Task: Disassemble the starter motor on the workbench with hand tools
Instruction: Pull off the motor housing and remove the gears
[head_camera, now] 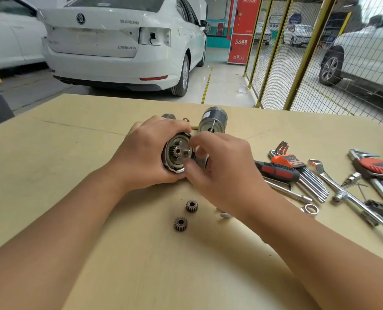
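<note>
My left hand (145, 153) grips the round gear housing (174, 153) of the starter motor, its open end turned toward me. One small planet gear (172, 151) sits inside beside the centre shaft. My right hand (219, 168) is at the housing's right rim, thumb and fingers curled and pinching a part there that I cannot make out. Two loose planet gears (191, 206) (180, 223) lie on the bench in front of my hands. The motor's cylindrical body (213, 120) lies behind them.
Tools crowd the right of the workbench (74, 153): a red-black screwdriver (277, 171), hex key sets (302, 173) (378, 173), a cross wrench (342, 193) and a spanner (309, 209). Small metal parts (225, 214) lie by my right wrist. A white car (123, 41) and a yellow mesh fence (298, 52) stand beyond.
</note>
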